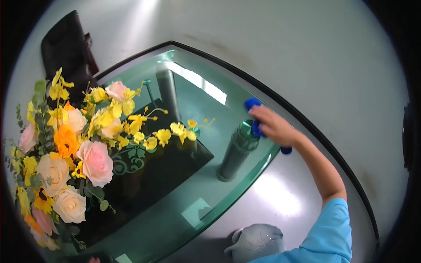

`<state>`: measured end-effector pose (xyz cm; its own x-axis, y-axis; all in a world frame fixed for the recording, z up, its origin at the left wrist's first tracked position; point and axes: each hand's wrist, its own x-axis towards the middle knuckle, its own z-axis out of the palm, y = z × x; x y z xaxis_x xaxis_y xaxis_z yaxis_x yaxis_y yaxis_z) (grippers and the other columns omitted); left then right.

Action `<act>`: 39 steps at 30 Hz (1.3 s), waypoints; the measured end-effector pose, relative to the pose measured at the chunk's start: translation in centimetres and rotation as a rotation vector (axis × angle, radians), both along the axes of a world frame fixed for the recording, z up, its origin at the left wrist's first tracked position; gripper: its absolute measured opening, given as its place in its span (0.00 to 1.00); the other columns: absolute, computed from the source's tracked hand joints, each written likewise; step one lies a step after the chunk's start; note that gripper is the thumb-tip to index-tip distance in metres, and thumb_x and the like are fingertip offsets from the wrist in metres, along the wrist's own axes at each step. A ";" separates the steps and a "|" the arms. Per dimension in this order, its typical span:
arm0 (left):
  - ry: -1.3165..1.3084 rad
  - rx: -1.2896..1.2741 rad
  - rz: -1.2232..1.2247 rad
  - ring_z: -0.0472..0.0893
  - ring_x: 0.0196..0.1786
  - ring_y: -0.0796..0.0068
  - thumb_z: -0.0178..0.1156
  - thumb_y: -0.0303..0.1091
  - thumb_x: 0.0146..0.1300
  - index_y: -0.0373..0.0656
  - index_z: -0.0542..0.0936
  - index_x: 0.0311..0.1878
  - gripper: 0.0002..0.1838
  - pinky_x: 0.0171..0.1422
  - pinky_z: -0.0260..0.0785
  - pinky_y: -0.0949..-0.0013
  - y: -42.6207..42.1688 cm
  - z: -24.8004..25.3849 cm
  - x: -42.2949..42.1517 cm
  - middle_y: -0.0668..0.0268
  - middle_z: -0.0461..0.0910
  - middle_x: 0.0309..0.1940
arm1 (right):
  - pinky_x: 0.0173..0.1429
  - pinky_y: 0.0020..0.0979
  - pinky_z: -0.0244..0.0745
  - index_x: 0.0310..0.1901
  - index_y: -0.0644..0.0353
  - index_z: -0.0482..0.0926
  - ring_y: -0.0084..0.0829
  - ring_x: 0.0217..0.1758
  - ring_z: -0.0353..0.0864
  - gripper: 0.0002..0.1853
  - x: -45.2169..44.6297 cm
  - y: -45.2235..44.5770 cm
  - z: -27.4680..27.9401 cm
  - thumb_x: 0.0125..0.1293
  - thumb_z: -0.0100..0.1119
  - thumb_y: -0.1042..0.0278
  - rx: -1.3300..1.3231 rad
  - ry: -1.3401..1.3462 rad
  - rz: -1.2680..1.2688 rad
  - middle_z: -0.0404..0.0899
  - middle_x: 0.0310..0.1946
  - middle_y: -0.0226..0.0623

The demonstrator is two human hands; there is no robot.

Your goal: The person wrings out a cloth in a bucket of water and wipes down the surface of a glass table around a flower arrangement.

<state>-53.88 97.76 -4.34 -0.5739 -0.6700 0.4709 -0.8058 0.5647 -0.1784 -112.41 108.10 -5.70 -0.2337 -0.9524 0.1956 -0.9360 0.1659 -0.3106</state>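
Note:
My right hand (275, 126) reaches out over the far right part of the glass tabletop (206, 101). Its fingers are closed round a blue cloth (251, 103), which shows on both sides of the hand and pokes out below the wrist. Under the cloth, a round metal cap tops a grey table leg (234, 158) seen through the glass. At the bottom edge of the view, a small skin-coloured patch shows that may be part of my left hand (94, 260); its fingers cannot be made out.
A large bouquet (66, 162) of pink, cream, orange and yellow flowers covers the left of the table. Below the glass is a dark shelf (140, 188) with a scroll pattern. A dark chair (66, 48) stands behind. Near the front lies a grey, speckled object (258, 242).

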 end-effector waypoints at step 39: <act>0.171 0.312 -0.183 0.79 0.43 0.46 0.52 0.26 0.58 0.38 0.70 0.47 0.13 0.44 0.73 0.53 -18.8 0.3 -39.2 0.48 0.75 0.43 | 0.69 0.55 0.50 0.61 0.53 0.67 0.45 0.70 0.56 0.29 6.0 -4.5 -0.2 0.57 0.61 0.62 -0.043 -0.031 0.609 0.64 0.64 0.39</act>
